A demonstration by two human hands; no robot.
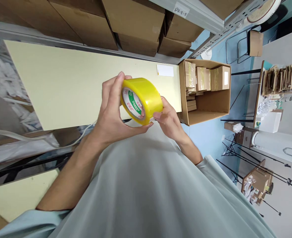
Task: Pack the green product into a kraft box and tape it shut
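Observation:
A roll of yellow packing tape (151, 96) is held up above the pale yellow tabletop (81, 86), tilted so that the printed inner core shows. My left hand (112, 117) grips it from the left, fingers over the upper edge and the thumb stretched along the lower edge. On the right, my right hand (170, 120) pinches at the outer face of the roll with thumb and fingers. Some of its fingers are hidden behind the tape, and I cannot tell whether a loose tape end is between them. A white paper slip (165, 70) lies on the tabletop beyond.
An open cardboard box (210, 108) with several small taped boxes (220, 78) stands at the table's right end. Large cartons (133, 19) fill a metal shelf (198, 15) along the back. A white cable (71, 144) runs below the table's left front edge.

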